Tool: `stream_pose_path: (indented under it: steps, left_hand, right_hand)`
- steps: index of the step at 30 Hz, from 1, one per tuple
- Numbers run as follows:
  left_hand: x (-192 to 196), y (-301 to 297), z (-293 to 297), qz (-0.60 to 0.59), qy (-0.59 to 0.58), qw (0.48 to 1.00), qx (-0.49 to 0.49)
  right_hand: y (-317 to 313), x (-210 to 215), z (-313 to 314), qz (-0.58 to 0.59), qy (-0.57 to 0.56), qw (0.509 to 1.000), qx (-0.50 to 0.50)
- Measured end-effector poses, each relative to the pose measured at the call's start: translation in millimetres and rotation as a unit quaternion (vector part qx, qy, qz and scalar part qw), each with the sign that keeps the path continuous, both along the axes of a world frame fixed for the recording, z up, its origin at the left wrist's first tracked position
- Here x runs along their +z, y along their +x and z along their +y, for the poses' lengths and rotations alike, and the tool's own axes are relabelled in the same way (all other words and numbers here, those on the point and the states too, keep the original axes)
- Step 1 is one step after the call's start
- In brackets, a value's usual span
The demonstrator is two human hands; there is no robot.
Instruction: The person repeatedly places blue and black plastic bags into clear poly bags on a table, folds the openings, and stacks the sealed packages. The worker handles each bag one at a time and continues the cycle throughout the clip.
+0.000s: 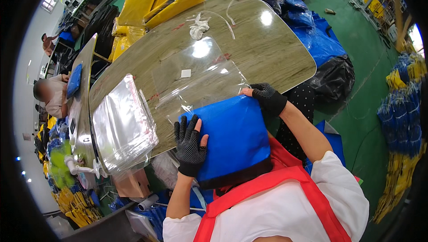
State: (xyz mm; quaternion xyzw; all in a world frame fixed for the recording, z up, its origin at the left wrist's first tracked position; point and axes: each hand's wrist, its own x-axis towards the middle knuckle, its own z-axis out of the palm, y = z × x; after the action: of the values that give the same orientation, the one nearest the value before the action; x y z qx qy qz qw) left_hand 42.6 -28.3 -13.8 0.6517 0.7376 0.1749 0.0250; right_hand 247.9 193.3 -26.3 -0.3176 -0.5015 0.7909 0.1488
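Observation:
A blue flat bag [234, 133] with a black band along its near end lies in front of me, between my hands. Its far edge meets a clear plastic sleeve [196, 81] spread on the table; whether it is inside the sleeve I cannot tell. My left hand [191, 146], in a black dotted glove with bare thumb and fingertip, rests along the blue bag's left edge, fingers stretched out. At the far right corner, my right hand [267, 98], gloved alike, is closed on the blue bag, thumb along its edge. Some right fingers are hidden.
The wood-patterned table [267, 41] bears a stack of clear sleeves [125, 126] on the left and a crumpled white scrap [199, 28]. Yellow packages [169, 3] and blue packages [312, 37] pile up behind. A person [55, 92] sits left, near a green fan [61, 164].

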Motion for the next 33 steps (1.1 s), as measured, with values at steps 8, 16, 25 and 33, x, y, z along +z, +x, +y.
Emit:
stream_pose_path:
  steps: [8,16,25,33]
  left_hand:
    - [0,5,5,-0.011,0.025,1.000,0.003]
    - [-16,6,2,0.010,0.005,1.000,0.008]
    - [-4,10,13,-0.023,0.014,1.000,0.009]
    - [-5,7,15,-0.020,0.019,0.999,0.017]
  right_hand:
    - [2,8,-38,-0.064,0.339,0.908,-0.238]
    - [28,-10,-45,-0.092,0.325,0.910,-0.239]
    - [63,-42,-61,-0.156,0.499,0.840,-0.144]
    - [61,-22,-66,-0.081,0.596,0.775,-0.194]
